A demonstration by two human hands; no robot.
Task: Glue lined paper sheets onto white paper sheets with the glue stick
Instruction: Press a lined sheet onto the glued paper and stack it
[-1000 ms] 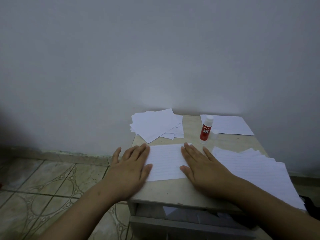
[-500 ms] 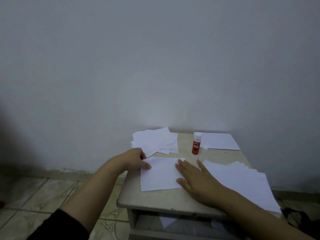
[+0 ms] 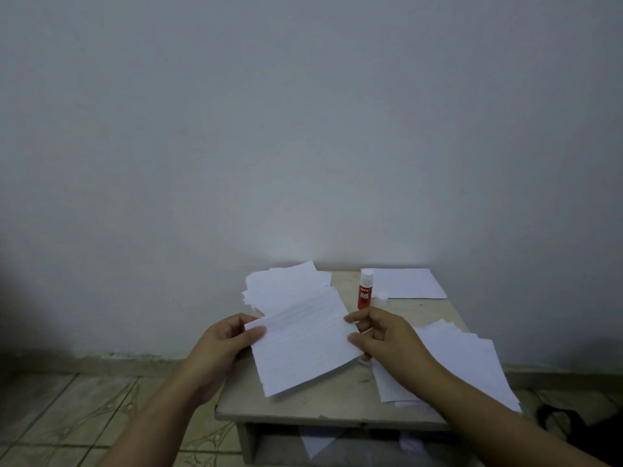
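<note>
I am holding a white lined paper sheet [image 3: 303, 342] tilted above the small beige table [image 3: 337, 404], my left hand [image 3: 224, 345] pinching its 9 o'clock edge and my right hand [image 3: 387, 338] pinching its 3 o'clock edge. From this sheet, a fanned pile of white sheets [image 3: 283, 281] is lying at 12 o'clock, and a red glue stick with a white top [image 3: 365, 289] is standing upright at 1 o'clock, its small white cap [image 3: 382, 295] just beside it. A single white sheet [image 3: 408, 283] is lying behind the stick; a spread stack of sheets [image 3: 451, 362] is lying at 3 o'clock.
</note>
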